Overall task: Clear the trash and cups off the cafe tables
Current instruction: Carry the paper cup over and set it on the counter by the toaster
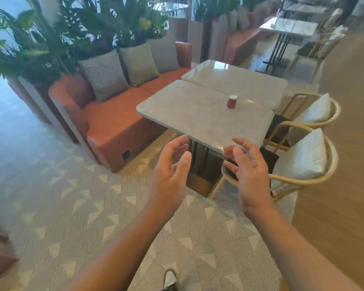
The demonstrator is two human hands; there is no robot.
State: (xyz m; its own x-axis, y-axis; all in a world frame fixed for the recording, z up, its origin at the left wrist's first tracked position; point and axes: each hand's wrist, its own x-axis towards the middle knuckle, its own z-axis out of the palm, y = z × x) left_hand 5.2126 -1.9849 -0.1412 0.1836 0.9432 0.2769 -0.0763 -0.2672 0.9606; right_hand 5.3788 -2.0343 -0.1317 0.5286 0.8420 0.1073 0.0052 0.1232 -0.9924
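Cup point(231, 102) is the only thing I can spot to clear here. It's a small red paper one standing upside down, wide mouth on the tabletop point(187, 110) and pale base up, so its long axis runs vertical. It sits toward the far right part of the nearer of two marble-look slabs pushed together, close to the seam with the second tabletop point(235, 78).

The relation that matters: the cup lies ahead of both hands and a touch to the right, well past the slab's near edge. The right hand point(248, 169) is the nearer one, roughly in line with it. The left hand point(172, 166) is further off to the side. My guess is the right one goes for it, probably after a step forward.

Both hands are raised out front, palms facing each other, well apart. The fingers point(240, 142) on each are loosely spread and slightly curled, holding nothing. The right hand's tips overlap the table's near corner in view, but they look to be in the air, not touching.

The cane chairs point(303, 160) tucked in on the right could crowd that approach.
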